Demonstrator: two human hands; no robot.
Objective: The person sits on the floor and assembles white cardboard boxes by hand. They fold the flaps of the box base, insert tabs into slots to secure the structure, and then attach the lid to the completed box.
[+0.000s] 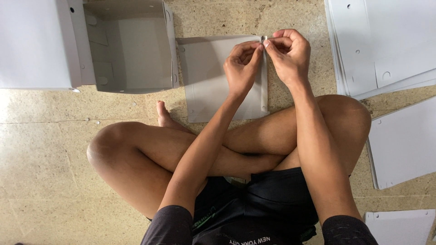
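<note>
The flat grey cardboard sheet [213, 77] lies on the speckled stone floor [45, 149], before the crossed legs. The left hand [242, 68] and right hand [289, 54] both pinch its folded right edge at the top corner, wrists bent, forearms stretched forward.

We see a flat grey cardboard sheet [209, 81] lying on the floor at the upper middle of the frame, its narrow right flap folded upward, small punched holes near its corners.
</note>
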